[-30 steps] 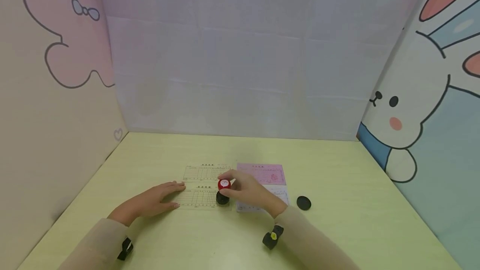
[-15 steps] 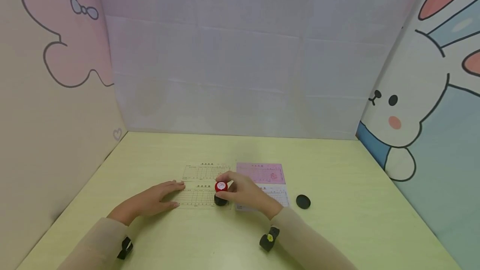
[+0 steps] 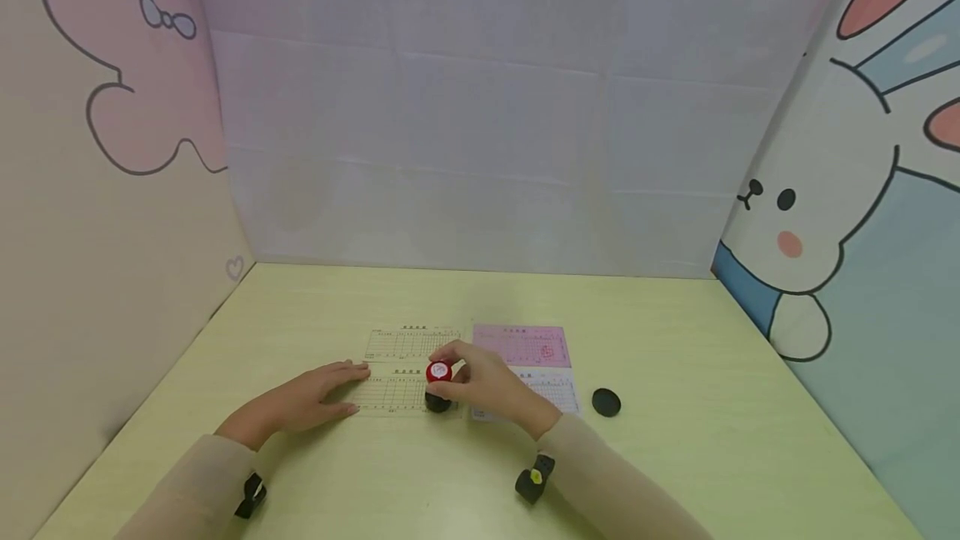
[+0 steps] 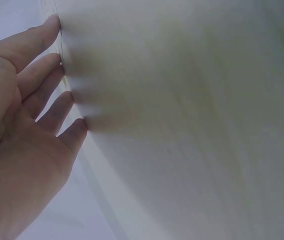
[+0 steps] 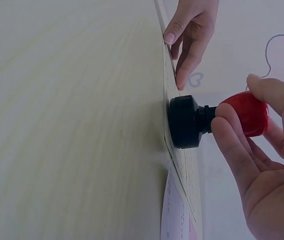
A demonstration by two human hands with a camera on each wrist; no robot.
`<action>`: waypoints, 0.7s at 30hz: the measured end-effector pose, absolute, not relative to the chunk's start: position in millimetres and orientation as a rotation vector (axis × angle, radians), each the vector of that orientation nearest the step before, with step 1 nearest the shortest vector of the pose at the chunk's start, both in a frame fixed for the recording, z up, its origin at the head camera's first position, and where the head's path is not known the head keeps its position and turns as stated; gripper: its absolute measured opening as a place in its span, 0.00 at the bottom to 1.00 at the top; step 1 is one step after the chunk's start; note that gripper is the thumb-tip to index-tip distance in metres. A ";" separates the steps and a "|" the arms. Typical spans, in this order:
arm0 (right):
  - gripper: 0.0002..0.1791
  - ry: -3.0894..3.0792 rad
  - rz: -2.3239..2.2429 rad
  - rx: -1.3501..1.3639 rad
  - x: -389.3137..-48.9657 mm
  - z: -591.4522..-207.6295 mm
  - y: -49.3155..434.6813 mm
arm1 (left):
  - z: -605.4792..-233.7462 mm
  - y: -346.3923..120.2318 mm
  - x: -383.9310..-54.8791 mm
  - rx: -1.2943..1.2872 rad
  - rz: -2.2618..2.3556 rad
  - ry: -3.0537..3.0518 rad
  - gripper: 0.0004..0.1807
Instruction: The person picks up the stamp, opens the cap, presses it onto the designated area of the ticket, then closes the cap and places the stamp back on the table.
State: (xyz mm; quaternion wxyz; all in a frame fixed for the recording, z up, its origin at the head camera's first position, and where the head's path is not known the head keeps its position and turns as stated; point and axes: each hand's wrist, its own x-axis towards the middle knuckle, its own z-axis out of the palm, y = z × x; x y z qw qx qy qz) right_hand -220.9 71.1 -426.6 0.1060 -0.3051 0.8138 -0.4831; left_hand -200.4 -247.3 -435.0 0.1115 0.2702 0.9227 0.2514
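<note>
My right hand (image 3: pixel 491 382) grips the red knob of a round stamp (image 5: pixel 184 122) between thumb and fingers. The stamp's black base is right at the paper, near the right end of the lower yellowish form (image 3: pixel 386 395). The left hand (image 3: pixel 311 398) has its fingers spread, with fingertips at the left edge of the yellowish forms. In the left wrist view, the fingertips of the left hand (image 4: pixel 37 115) meet the paper edge and tabletop. My right hand partly covers the white form (image 3: pixel 551 387) beside the stamp.
A pink form (image 3: pixel 517 346) bearing a red round stamp mark lies above the white one. A flat black disc (image 3: pixel 606 402) rests on the table (image 3: pixel 675 457) to the right. White cloth (image 3: pixel 480 107) and cartoon-printed panels surround the tabletop.
The right hand has shifted the stamp slightly left and toward the near edge of the lower yellowish form. The left hand stays in place.
</note>
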 end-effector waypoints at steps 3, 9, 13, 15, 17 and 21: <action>0.20 2.402 -1.417 -0.892 -220.7 -426.2 70.4 | -434.9 -246.9 -200.3 0.786 0.741 2.707 0.32; 0.20 2.395 -1.394 -0.911 -220.7 -426.7 70.7 | -434.5 -246.5 -199.9 0.776 0.740 2.711 0.32; 0.18 2.428 -1.362 -0.940 -221.3 -426.8 71.4 | -434.9 -246.7 -199.9 0.770 0.743 2.711 0.32; 0.17 2.450 -1.345 -0.956 -221.8 -426.9 71.9 | -435.6 -247.2 -200.2 0.772 0.746 2.708 0.32; 0.17 2.455 -1.328 -0.967 -221.9 -426.2 72.6 | -436.4 -247.8 -200.7 0.776 0.746 2.707 0.33; 0.17 2.439 -1.294 -0.991 -222.2 -422.4 73.9 | -436.9 -248.1 -201.0 0.770 0.743 2.708 0.33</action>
